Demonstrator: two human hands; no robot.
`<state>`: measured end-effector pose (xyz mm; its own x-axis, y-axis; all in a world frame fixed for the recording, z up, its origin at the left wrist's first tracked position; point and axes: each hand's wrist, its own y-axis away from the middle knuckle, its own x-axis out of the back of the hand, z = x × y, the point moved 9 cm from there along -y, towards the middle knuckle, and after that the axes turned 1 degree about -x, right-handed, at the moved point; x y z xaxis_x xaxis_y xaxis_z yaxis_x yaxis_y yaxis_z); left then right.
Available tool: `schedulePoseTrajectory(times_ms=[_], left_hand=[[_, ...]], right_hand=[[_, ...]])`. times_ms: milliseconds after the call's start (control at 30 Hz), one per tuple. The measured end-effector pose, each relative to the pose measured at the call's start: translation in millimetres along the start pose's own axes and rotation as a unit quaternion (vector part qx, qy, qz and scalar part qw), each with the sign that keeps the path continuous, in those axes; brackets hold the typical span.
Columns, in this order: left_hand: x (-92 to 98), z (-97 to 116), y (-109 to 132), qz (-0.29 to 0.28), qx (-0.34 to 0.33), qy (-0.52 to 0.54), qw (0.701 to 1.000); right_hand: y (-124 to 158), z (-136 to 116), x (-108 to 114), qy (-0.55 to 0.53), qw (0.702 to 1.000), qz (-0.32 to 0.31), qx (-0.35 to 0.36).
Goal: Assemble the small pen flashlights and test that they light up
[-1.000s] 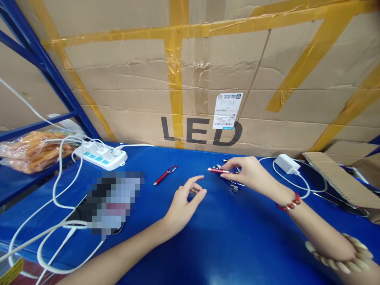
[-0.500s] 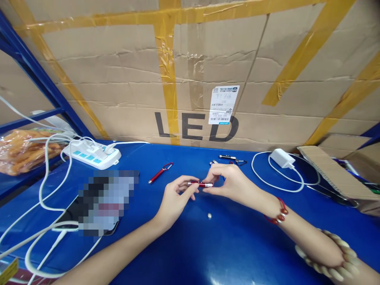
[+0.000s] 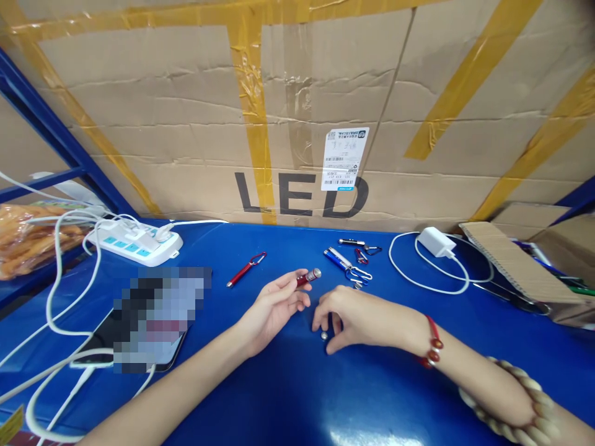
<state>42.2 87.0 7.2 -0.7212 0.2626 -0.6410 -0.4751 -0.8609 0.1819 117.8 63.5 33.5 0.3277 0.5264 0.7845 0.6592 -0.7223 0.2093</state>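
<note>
My left hand (image 3: pixel 274 308) is closed around a small red flashlight (image 3: pixel 307 278), its silver end tilted up to the right and its other end hidden by the fingers. On the blue table lies a little round silver piece, like a button cell (image 3: pixel 324 336). Thumb and fingers of my right hand (image 3: pixel 346 317) are apart on either side of that piece, and I cannot tell whether they touch it. Beyond the hands are a red flashlight with a carabiner clip (image 3: pixel 246 270), a blue and silver one (image 3: pixel 338 257) and a black one (image 3: pixel 352 242).
A phone (image 3: pixel 105 331), partly blurred out, and a white power strip (image 3: pixel 139 244) with tangled cables are at the left. A white charger (image 3: pixel 436 241) with a looped cord lies at the right, beside a cardboard piece (image 3: pixel 506 263). A large taped carton (image 3: pixel 195 148) stands behind.
My right hand has let go of the red flashlight and come down to the silver piece. My left hand keeps the flashlight, now tilted upward. The view has shifted slightly.
</note>
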Motion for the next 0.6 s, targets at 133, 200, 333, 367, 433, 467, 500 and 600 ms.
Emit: schedulePoseTrajectory(times_ms=[133, 200, 333, 367, 433, 467, 500, 600], left_hand=[[-1.6, -3.4, 1.2, -0.003, 0.033, 0.028, 0.999], [-2.8, -3.8, 1.7, -0.007, 0.036, 0.018, 0.999], [-9.1, -3.3, 3.0, -0.033, 0.028, -0.039, 0.998], [-10.3, -3.6, 3.3, -0.037, 0.028, -0.053, 0.998], [-11.0, -4.4, 3.8, -0.038, 0.031, -0.072, 0.996], [-10.6, -4.8, 3.8, -0.035, 0.033, -0.077, 0.996], [-9.7, -5.3, 3.8, -0.03, 0.035, -0.081, 0.996], [-6.1, -5.5, 3.3, -0.013, 0.032, -0.094, 0.995]], right_hand=[[-5.8, 0.2, -6.7, -0.019, 1.0, 0.007, 0.02], [-5.7, 3.8, -2.7, -0.014, 1.0, 0.022, 0.005], [-2.7, 10.9, 19.4, -0.006, 0.997, 0.079, -0.019], [-1.2, 11.2, 27.4, -0.012, 0.995, 0.097, -0.016], [3.7, 9.8, 46.0, -0.034, 0.989, 0.141, 0.0], [7.0, 8.9, 55.3, -0.047, 0.986, 0.162, 0.006], [10.7, 8.3, 63.7, -0.062, 0.981, 0.181, 0.008], [22.4, 6.7, 83.2, -0.15, 0.961, 0.234, 0.01]])
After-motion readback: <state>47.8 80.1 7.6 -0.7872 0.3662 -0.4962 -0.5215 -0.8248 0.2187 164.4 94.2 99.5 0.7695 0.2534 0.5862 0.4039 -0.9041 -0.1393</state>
